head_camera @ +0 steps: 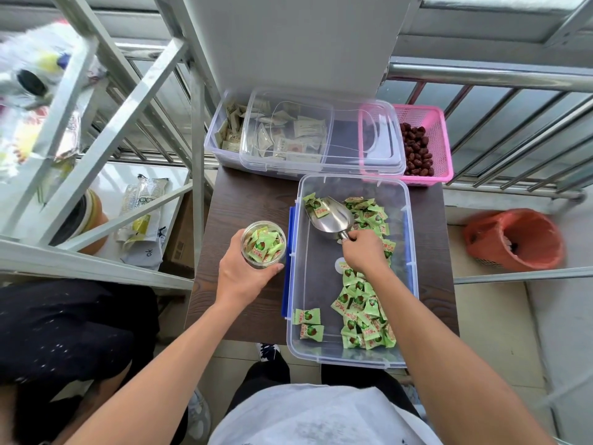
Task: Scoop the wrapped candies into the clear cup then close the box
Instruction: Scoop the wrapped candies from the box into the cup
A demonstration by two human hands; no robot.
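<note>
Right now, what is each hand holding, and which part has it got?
The left hand grips the clear cup round its side; the right hand grips the metal scoop by its short handle.

Single head-worn wide-angle view, facing steeply down, close above table, left hand and right hand mid-frame
</note>
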